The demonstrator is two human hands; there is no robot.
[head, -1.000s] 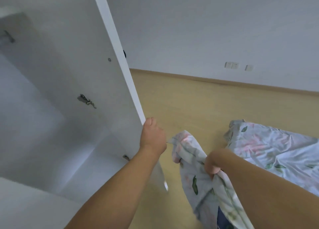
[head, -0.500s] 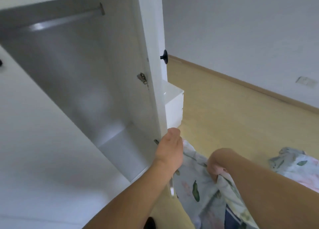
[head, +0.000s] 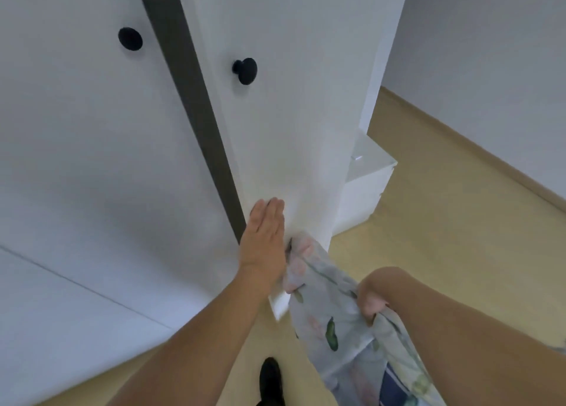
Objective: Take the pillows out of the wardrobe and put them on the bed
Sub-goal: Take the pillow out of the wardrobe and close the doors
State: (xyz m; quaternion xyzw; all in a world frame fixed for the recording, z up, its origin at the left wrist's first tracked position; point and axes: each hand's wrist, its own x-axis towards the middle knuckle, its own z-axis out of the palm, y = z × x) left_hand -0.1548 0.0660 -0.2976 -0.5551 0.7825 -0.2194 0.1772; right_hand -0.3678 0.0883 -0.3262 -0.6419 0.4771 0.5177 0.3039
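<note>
Since half a second ago the right wardrobe door (head: pixel 275 114) has swung nearly closed, and only a dark narrow gap (head: pixel 196 105) stays between it and the left door (head: pixel 76 136). Before, the left hand (head: pixel 264 242) held the door edge; now it lies flat against the door face near its lower edge, with the fingers (head: pixel 271 211) straight and together. The right hand (head: pixel 372 298) grips the floral pillow (head: pixel 330 320), its fingers curled tightly into the fabric, and the pillow hangs down in front of the person, low beside the door and above the wooden floor (head: pixel 444 237). Each door has a black round knob (head: pixel 245 71). A white low cabinet (head: pixel 367 185) stands beside the wardrobe.
</note>
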